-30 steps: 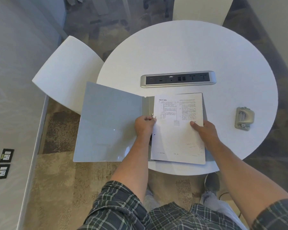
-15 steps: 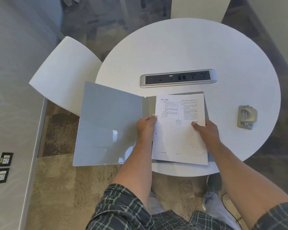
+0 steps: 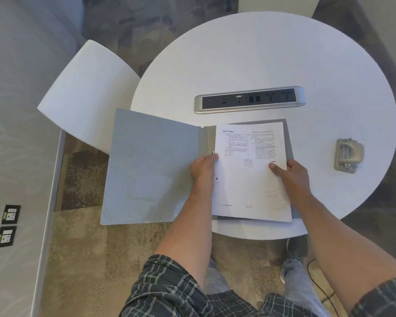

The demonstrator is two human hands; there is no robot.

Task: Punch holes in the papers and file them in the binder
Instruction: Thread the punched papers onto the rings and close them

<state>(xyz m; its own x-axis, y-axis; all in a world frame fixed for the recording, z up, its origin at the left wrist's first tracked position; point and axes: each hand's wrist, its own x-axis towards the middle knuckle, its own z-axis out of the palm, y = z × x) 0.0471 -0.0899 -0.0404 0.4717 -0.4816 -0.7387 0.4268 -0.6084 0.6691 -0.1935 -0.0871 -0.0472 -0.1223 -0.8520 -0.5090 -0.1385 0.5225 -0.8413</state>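
Open grey binder [image 3: 151,165] on the round table [image 3: 272,53], printed papers [image 3: 249,179] lying in its right half: left hand [image 3: 202,170] pinches their ringed left edge, right hand [image 3: 290,172] grips the right edge, thumb on top.

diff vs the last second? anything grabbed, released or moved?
No visible change. The left hand still sits at the papers' punched edge by the binder ring, and the right hand still holds the papers' right edge, thumb on top. Hole punch untouched on the table. Only the camera shifted slightly.
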